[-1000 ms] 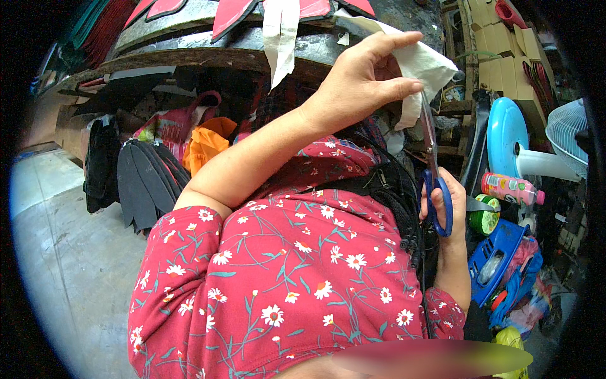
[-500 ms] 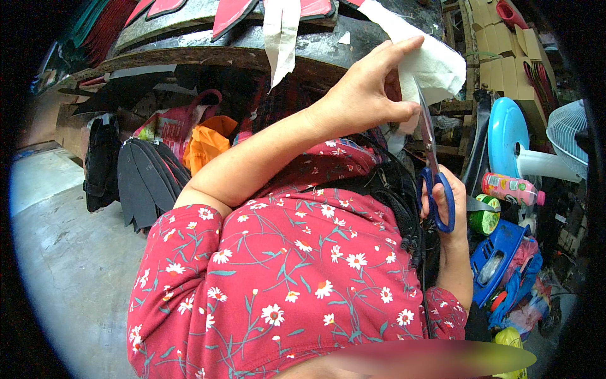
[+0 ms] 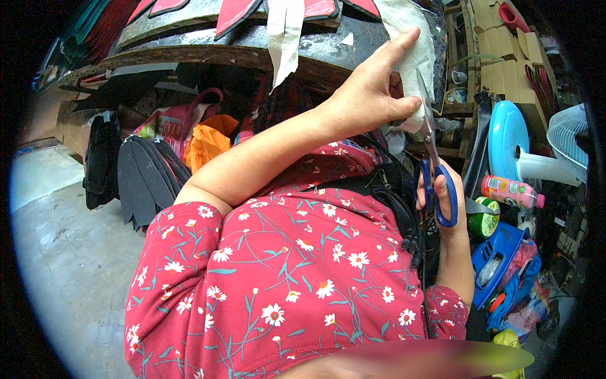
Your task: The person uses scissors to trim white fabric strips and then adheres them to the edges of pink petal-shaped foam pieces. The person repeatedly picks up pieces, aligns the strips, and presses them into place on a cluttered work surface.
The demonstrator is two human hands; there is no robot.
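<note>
My left hand [image 3: 363, 91] reaches across to the table edge, with its index finger stretched along a strip of white cloth [image 3: 411, 63] and its thumb over the cloth's lower part. The other fingers curl behind, partly hidden, and hold the cloth. In my right hand [image 3: 459, 189] is a pair of scissors [image 3: 432, 145] with blue handles, my fingers through the loops. The blades point up and lie close against the cloth's right side, slightly apart. From the table edge hangs another white cloth strip [image 3: 284, 44], beside pink pieces with black edging [image 3: 237, 16].
Below the dark worktable [image 3: 322, 52] are an orange cloth [image 3: 207, 142] and stacked dark grey cut pieces [image 3: 146, 177]. To the right stand a blue-and-white fan [image 3: 507, 136], a pink bottle [image 3: 510, 191], a green round container [image 3: 484, 219] and a blue basket [image 3: 495, 262].
The cloth's wide flap right of the blades has swung in and down, so the strip looks narrower. Both hands have moved only slightly; the scissors stay in my right hand.
</note>
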